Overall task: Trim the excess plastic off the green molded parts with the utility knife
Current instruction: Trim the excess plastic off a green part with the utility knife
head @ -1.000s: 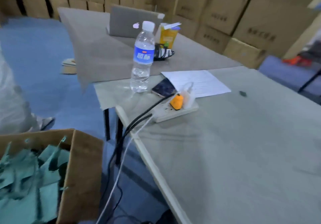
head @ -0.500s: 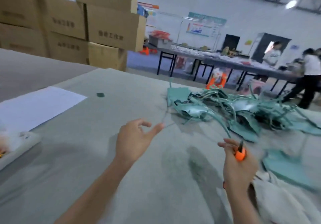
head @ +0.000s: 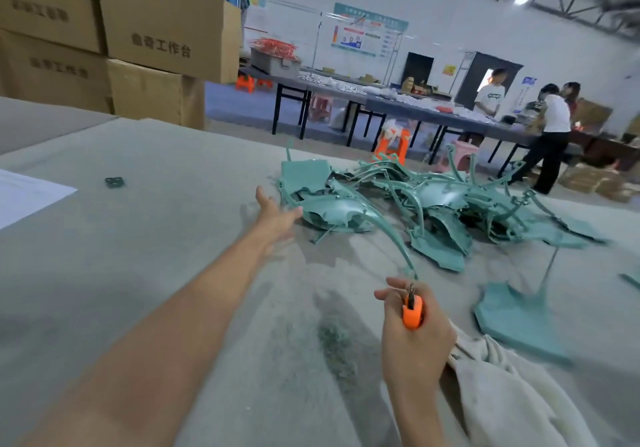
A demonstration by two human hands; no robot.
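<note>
A tangled pile of green molded parts (head: pixel 415 200) lies on the grey table (head: pixel 138 256), right of centre. My left hand (head: pixel 275 216) is stretched out with straight fingers, its fingertips at the left edge of the pile. My right hand (head: pixel 414 339) grips an orange utility knife (head: pixel 412 311), blade pointing up, near the table's front. One flat green piece (head: pixel 512 322) with a thin stalk lies apart, to the right of my right hand.
A white cloth (head: pixel 512 394) lies bunched at the lower right. A sheet of paper (head: pixel 24 197) and a small dark scrap (head: pixel 114 182) sit at the left. Cardboard boxes (head: pixel 156 30) are stacked behind. Several people stand at long tables (head: pixel 398 103) in the background.
The view swung from the power strip and bottle to the pile. My left hand has reached forward from mid-table to the pile's edge; my right hand kept the knife.
</note>
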